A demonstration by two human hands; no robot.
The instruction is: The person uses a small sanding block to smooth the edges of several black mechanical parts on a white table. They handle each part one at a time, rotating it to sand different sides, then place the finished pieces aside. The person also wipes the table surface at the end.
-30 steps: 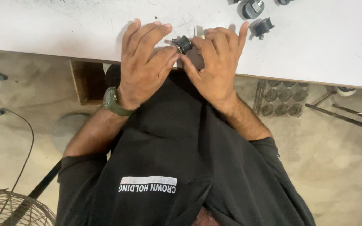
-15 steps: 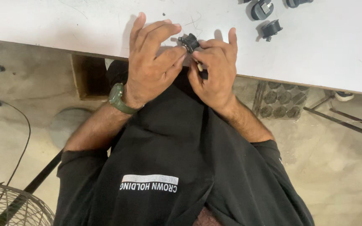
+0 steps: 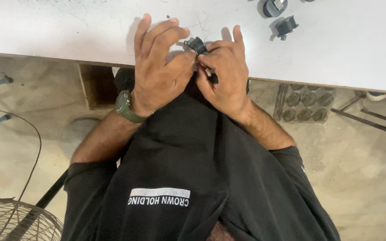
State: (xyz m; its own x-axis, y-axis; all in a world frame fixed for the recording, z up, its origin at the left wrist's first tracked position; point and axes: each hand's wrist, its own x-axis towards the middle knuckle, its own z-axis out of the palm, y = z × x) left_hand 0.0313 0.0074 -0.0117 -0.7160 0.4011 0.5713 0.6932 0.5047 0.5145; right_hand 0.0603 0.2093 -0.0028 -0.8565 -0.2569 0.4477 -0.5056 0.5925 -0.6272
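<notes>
1. Part under work: a small black part (image 3: 197,45), round-bodied with a short metal-looking bit at one side, sits pinched between the fingers of both hands, just above the near edge of the white bench (image 3: 68,31).

2. Left hand (image 3: 159,73): its thumb and bent forefinger press on the part from the left; the other fingers (image 3: 146,31) fan out and upward over the bench, touching nothing that shows.

3. Right hand (image 3: 226,73): its fingers are curled close together and pressed on the part from the right. A dark sliver shows below them, against the palm; whether that is a second piece or a tool, I cannot tell.

4. Progress, as a judgement: the part is held and being fitted or adjusted, not set down. Nothing shows it finished, since both hands grip it and no completed piece lies beside the fingers.

5. Beyond the fingers, up and to the right: two similar black round parts (image 3: 287,26) (image 3: 271,6) lie on the bench, well apart from the hands and untouched. They look like more of the same kind, either waiting or already done; the view does not settle which.

6. Below the fingers: a green wristwatch (image 3: 126,106) on the left wrist, black sleeves, and the floor under the bench edge.
</notes>
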